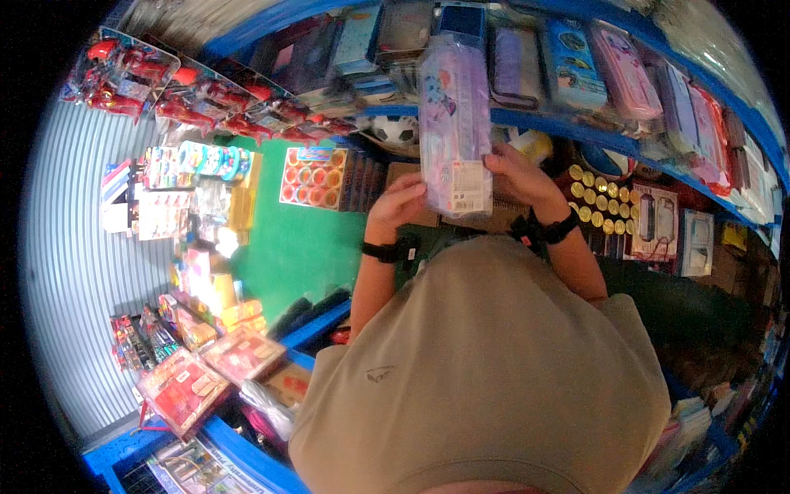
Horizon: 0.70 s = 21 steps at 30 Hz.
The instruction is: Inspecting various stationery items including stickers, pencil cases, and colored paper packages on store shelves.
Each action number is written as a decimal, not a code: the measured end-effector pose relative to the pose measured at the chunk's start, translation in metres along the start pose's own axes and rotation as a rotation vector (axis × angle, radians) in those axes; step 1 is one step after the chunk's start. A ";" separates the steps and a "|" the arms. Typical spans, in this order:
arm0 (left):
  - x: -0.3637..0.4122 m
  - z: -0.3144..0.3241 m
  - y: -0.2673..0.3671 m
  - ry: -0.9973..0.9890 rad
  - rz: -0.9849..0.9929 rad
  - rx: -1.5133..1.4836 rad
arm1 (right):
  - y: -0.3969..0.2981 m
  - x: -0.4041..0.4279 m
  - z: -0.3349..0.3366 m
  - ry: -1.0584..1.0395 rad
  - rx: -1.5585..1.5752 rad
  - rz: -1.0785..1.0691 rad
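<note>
A long lilac case [447,123] in clear plastic wrap, with a cartoon figure and a label bearing writing and a barcode, is held upright before me. My left hand [398,200] grips its lower left edge. On the opposite edge, the thumb of my right hand [528,179] presses near the label, and its other fingers are partly hidden. Behind the top of the case runs a blue shelf [531,120] with a row of boxed goods. Among them are a purple case [515,65], a blue box [574,65] and a pink case [626,71].
Red toys in blister packs [216,99] hang at the upper left. A soccer ball [395,129] and gold-lidded containers [602,197] sit below the shelf. A carton of round tubs [313,178] stands on the green floor [284,247]. Flat red boxes [185,389] lie on a blue rack behind me.
</note>
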<state>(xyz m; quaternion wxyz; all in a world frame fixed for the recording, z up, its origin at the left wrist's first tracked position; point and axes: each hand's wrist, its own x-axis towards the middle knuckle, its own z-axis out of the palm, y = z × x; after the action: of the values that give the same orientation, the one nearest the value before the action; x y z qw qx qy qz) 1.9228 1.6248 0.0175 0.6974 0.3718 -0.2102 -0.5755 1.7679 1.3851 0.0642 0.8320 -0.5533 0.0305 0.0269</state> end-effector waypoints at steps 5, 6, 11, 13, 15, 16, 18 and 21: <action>0.021 0.017 0.018 0.049 -0.044 0.442 | -0.017 -0.007 -0.004 0.216 -0.212 -0.021; 0.021 0.023 0.020 0.000 -0.032 0.456 | -0.018 -0.011 -0.006 0.225 -0.211 -0.020; 0.035 0.047 0.012 -0.055 -0.024 0.599 | -0.004 -0.031 -0.027 0.440 -0.292 0.008; 0.046 0.046 0.006 -0.092 -0.092 0.690 | 0.001 -0.035 -0.030 0.458 -0.306 -0.010; 0.053 0.050 -0.002 -0.079 -0.097 0.687 | 0.008 -0.039 -0.034 0.478 -0.318 -0.027; 0.055 0.053 -0.004 -0.061 -0.101 0.684 | 0.012 -0.040 -0.038 0.478 -0.312 -0.028; 0.056 0.060 -0.002 -0.058 -0.122 0.667 | 0.012 -0.044 -0.039 0.481 -0.304 -0.030; 0.059 0.062 -0.002 -0.064 -0.129 0.642 | 0.005 -0.046 -0.034 0.451 -0.258 -0.046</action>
<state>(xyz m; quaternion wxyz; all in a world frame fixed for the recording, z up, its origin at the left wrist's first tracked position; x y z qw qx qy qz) 1.8911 1.5513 0.0473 0.4996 0.5670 -0.3787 -0.5344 1.7207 1.3557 0.0500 0.7271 -0.6473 0.1992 -0.1124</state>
